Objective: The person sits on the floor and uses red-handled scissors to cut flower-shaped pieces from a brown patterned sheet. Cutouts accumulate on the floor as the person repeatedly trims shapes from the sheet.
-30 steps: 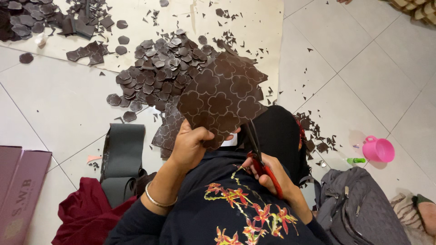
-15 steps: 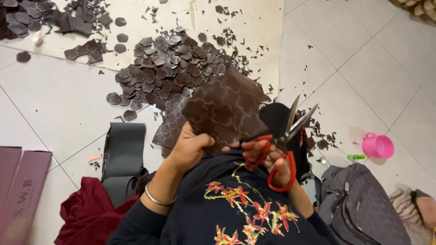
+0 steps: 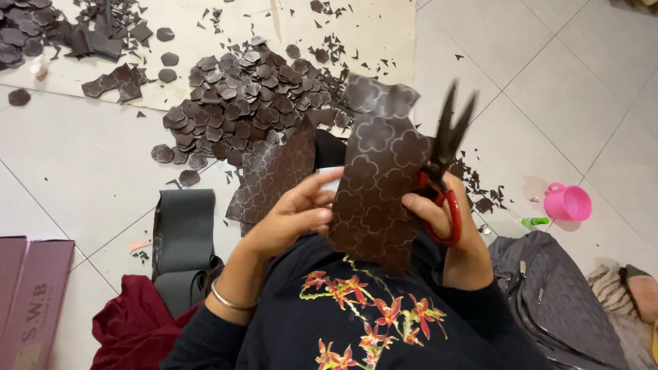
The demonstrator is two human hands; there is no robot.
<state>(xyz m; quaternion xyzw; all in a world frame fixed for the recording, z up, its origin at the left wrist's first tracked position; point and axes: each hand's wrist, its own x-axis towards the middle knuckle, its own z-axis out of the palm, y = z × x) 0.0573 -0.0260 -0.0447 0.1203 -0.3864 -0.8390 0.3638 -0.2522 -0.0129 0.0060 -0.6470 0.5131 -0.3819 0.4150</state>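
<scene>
Left hand: the left hand [image 3: 291,218] grips the left edge of the brown patterned sheet [image 3: 377,185], fingers curled onto its face.
Sheet: held upright between both hands, above the person's lap, marked with scalloped outlines.
Right hand: the right hand [image 3: 442,219] clasps the red-handled scissors [image 3: 445,164], blades parted and pointing up, just right of the sheet; its fingertips touch the sheet's right edge.
Floor: a heap of cut brown pieces [image 3: 240,103] lies beyond the hands; a pink cup [image 3: 567,202] stands well right.
</scene>
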